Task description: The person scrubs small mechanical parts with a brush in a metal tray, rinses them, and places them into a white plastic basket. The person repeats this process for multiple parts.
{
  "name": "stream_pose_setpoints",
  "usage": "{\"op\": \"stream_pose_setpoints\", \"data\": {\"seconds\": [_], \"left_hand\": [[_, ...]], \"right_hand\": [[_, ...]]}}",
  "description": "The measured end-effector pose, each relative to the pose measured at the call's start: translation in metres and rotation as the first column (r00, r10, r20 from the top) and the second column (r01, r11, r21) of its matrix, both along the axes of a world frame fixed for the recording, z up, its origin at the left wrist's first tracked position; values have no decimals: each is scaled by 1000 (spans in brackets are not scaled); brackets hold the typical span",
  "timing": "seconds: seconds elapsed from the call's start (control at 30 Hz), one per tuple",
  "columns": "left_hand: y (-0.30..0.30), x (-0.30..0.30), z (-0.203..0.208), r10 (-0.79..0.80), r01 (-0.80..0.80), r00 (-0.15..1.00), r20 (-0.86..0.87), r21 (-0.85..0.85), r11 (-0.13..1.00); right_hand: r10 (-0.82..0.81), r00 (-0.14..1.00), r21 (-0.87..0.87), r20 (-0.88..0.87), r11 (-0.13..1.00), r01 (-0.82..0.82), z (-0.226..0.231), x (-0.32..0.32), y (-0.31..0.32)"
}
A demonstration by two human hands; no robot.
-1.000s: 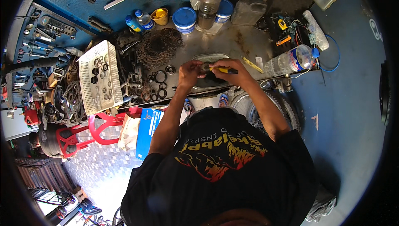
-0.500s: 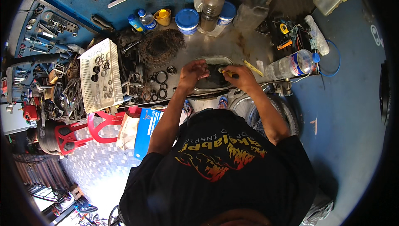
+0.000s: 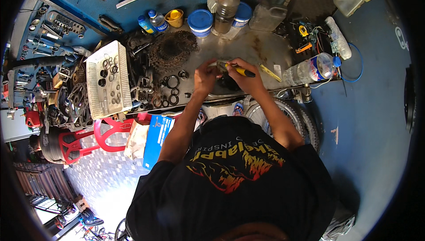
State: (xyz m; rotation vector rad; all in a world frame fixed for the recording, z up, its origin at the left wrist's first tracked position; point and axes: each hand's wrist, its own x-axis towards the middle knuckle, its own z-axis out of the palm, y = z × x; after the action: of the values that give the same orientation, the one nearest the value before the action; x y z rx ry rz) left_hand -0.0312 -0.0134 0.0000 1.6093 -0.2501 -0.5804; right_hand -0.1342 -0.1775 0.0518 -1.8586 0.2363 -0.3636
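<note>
My left hand (image 3: 204, 79) is over the middle of the metal bench, its fingers closed on a small metallic piece (image 3: 222, 66) whose shape I cannot make out. Close beside it on the right, my right hand (image 3: 242, 79) grips a tool with a yellow-and-black handle (image 3: 245, 71). The handle's dark end points right, and the tool's other end meets the piece in my left hand. Beneath both hands lies a shallow metal tray (image 3: 215, 95) with dark contents, mostly hidden by them.
Left of my hands lie black rings (image 3: 171, 81) and a heap of chains and sprockets (image 3: 170, 50). A white perforated basket (image 3: 90, 86) holds small parts. Lidded tubs (image 3: 199, 24) and bottles line the back. A clear bottle (image 3: 305, 70) lies at right, near a yellow strip (image 3: 270, 72).
My right hand has moved left, and the tool's handle now points right. My left fingers have closed around the small piece, and the two hands are nearer each other.
</note>
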Motion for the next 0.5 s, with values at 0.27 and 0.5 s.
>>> {"op": "stream_pose_setpoints", "data": {"seconds": [0.27, 0.5], "left_hand": [[-1, 2, -5, 62, -67, 992, 111, 35, 997], [-4, 7, -16, 52, -52, 995, 86, -8, 999]], "right_hand": [[-69, 960, 270, -272, 952, 145, -3, -3, 8], [-55, 993, 145, -101, 987, 70, -11, -16, 12]]}}
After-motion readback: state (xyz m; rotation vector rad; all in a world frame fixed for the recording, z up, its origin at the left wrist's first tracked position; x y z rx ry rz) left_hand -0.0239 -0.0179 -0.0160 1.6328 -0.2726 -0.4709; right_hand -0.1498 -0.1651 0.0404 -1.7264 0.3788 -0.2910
